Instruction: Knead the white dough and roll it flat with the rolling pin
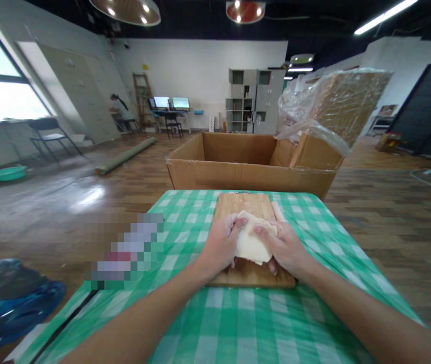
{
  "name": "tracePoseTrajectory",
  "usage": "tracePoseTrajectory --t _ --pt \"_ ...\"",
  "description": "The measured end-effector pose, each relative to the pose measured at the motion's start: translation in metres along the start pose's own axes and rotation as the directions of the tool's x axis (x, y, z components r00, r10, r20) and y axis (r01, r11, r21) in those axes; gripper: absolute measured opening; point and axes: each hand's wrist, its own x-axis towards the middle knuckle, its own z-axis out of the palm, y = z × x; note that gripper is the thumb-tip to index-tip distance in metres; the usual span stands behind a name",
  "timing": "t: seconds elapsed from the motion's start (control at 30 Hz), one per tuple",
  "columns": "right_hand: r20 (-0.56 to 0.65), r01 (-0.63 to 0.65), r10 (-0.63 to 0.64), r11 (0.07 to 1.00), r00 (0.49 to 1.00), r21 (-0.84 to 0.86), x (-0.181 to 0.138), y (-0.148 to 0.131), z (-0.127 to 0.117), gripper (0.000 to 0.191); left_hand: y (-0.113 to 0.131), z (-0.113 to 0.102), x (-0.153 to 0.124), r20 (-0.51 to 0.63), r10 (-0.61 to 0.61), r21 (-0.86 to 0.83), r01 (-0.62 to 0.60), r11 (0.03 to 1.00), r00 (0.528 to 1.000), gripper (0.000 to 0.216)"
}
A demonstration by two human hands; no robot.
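Observation:
A pale, folded sheet of dough (251, 243) lies on a wooden cutting board (244, 205) in the middle of a table covered with a green and white checked cloth (238, 323). My left hand (220, 243) grips the dough's left edge with curled fingers. My right hand (284, 245) holds its right side, thumb on top and index finger stretched along the board.
A large open cardboard box (238, 172) stands just beyond the table's far edge, with a plastic-wrapped carton (337, 103) at its right. A blue plastic bag (6, 301) lies on the floor at left. A blurred patch (124, 250) sits on the cloth's left side. A person sits at a far desk.

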Motion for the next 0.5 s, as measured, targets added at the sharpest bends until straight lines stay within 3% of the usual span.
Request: tracePoseTrajectory --t 0.17,0.3,0.5 --pt "0.003 -0.014 0.014 1.000 1.000 0.020 0.0003 0.0043 -0.0018 0.048 -0.0055 -0.0043 0.0023 0.043 0.002 0.052 -0.004 0.999 0.999 0.056" --pt "0.086 -0.070 0.063 0.995 0.994 0.073 0.0024 0.0075 -0.0025 0.049 -0.0083 -0.0019 0.0025 0.068 0.089 0.019 -0.090 0.996 0.994 0.056" --pt "0.089 -0.082 0.080 0.996 0.993 0.018 0.0015 0.0067 -0.0015 0.047 -0.0030 -0.0032 0.0039 -0.023 0.143 0.199 -0.135 0.971 0.990 0.048"
